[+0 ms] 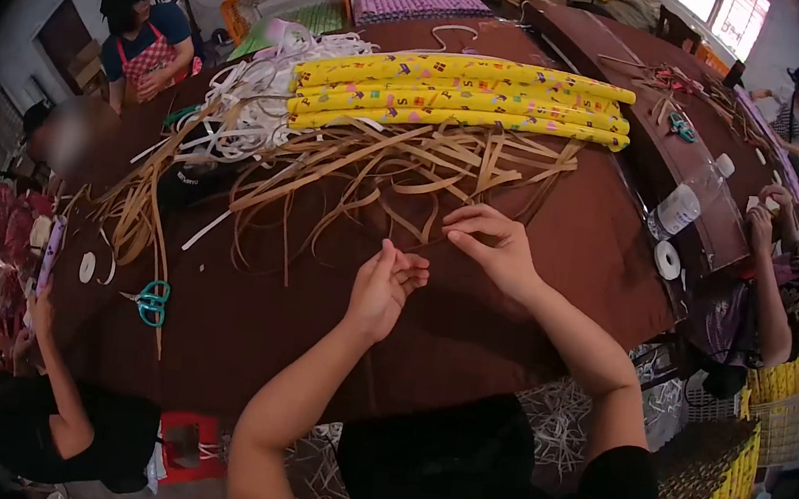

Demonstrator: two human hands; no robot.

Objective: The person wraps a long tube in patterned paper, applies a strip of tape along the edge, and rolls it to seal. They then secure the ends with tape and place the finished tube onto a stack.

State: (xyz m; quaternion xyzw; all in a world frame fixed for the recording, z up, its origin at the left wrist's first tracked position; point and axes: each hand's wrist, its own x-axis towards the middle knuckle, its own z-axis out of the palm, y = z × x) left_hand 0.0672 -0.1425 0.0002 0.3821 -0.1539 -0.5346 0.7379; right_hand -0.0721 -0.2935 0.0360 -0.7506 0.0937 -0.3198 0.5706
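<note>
My left hand is raised over the brown table, its fingers curled in towards the thumb. Whatever it may hold is too small to make out. To its right, my right hand pinches with thumb and forefinger at a thin brown strip, seen nearly edge-on between the hands. A tangled heap of flat brown strips lies just beyond both hands. Several yellow patterned rolls rest side by side behind that heap. White strips are bunched at the rolls' left end.
Teal-handled scissors lie on the left of the table, near a white tape roll. At right are a plastic bottle, another white roll and more scissors. Other people sit around the tables.
</note>
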